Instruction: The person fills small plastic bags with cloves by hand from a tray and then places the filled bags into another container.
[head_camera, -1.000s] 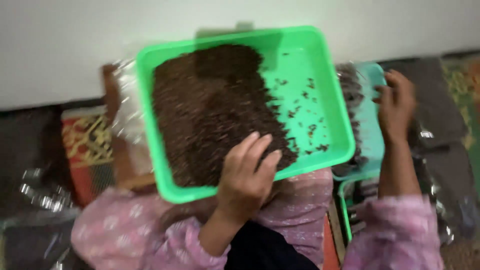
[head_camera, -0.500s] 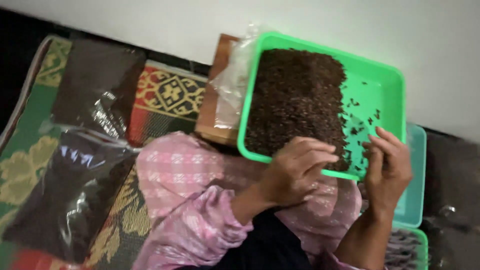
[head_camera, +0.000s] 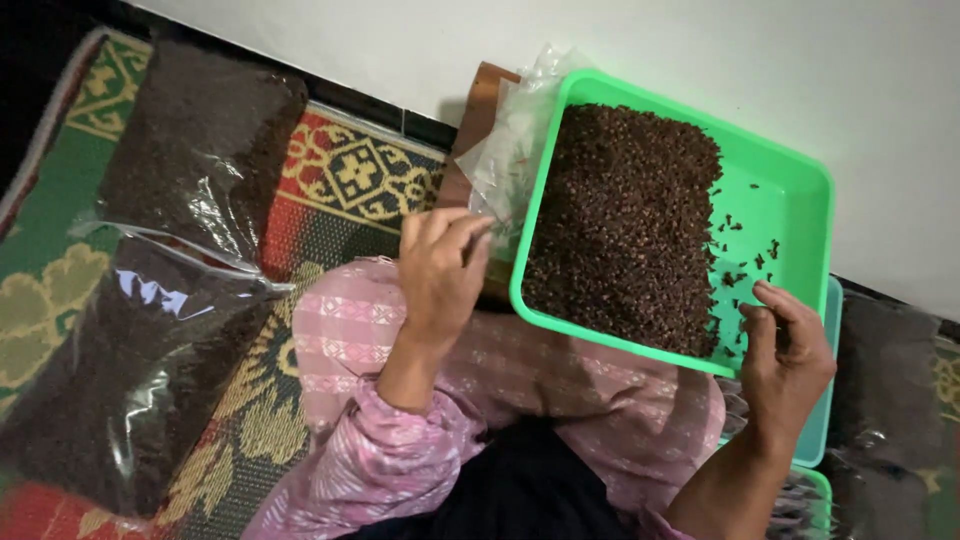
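The green tray (head_camera: 790, 200) rests on the person's lap against the white wall (head_camera: 700, 50), tilted a little, with a dense heap of dark brown cloves (head_camera: 620, 220) filling its left half and only scattered pieces on the bare right half. Half a second ago both hands were at the tray's near edge, the left one lying on the heap; now the left hand (head_camera: 440, 270) has come off it and hovers at about nine o'clock from the tray, just outside the rim, its fingers (head_camera: 455, 225) curled loosely together with the tips drawn in (whether they pinch anything cannot be told). The right hand (head_camera: 790, 360) has stayed at the near right corner, about five o'clock, thumb and fingers bent over the rim and resting among the loose cloves there. So the heap is no longer being touched from the left, and only the right hand remains in contact with the tray.

At ten o'clock from the tray a crumpled clear plastic bag (head_camera: 510, 150) lies over a brown board (head_camera: 480, 110). Farther out, at nine o'clock, two large clear sacks of dark material (head_camera: 150, 350) lie on a patterned mat (head_camera: 350, 180). A second, paler tray (head_camera: 820, 420) shows beneath the green one at five o'clock.
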